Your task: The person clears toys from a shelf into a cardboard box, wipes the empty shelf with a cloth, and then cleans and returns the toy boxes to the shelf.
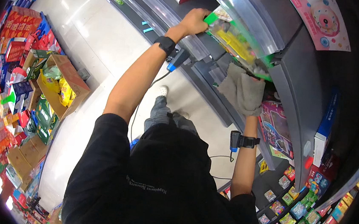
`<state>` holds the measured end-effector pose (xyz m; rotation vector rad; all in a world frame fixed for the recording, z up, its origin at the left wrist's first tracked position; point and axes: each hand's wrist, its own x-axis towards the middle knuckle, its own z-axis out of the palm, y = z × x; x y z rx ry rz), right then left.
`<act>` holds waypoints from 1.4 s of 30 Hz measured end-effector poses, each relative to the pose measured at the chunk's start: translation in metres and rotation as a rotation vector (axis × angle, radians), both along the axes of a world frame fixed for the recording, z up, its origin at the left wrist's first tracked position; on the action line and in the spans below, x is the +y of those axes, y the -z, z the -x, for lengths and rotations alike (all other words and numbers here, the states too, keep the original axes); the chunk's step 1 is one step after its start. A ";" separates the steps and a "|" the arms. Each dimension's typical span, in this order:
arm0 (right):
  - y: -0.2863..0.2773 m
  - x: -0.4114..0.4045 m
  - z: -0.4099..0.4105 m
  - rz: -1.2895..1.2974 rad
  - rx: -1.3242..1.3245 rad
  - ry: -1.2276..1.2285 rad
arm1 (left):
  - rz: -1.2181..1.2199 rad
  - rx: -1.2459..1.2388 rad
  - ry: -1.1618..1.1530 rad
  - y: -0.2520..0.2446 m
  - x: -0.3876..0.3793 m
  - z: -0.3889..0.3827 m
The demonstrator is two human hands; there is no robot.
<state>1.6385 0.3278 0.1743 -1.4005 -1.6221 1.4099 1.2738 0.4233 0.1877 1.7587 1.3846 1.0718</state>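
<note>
My left hand (194, 23) grips the upper left end of a green-edged toy box (236, 43) with a clear front and yellow contents. The box is tilted along the edge of a dark grey shelf, partly behind a clear plastic shelf guard (250, 20). A grey cloth (243, 90) is wrapped around my right hand (260, 82), which is mostly hidden beneath it. Cloth and hand are at the lower right end of the box; a finger seems to support it from below.
Dark metal shelves (284, 50) curve along the right side. Below the cloth stands a purple-pink toy box (275, 128). Several small packets (288, 220) fill the rack at lower right. Across the pale floor (81, 103) an open cardboard box (60, 85) holds yellow bags beside stacked goods.
</note>
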 end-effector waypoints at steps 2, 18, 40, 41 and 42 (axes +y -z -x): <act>-0.005 -0.002 0.004 0.336 0.296 0.155 | 0.138 -0.022 -0.028 -0.002 0.004 -0.004; -0.170 -0.118 0.081 0.099 -0.166 -0.177 | 0.061 0.039 -0.109 0.040 0.025 -0.008; -0.112 0.000 0.066 -0.098 -1.376 -0.325 | 0.111 -0.463 0.070 0.007 0.014 0.071; -0.101 0.004 0.072 -0.305 -1.256 -0.114 | 0.127 -0.453 0.060 0.009 0.013 0.071; -0.079 0.014 0.052 -0.448 -1.191 0.014 | 0.087 -0.314 0.032 0.011 0.013 0.073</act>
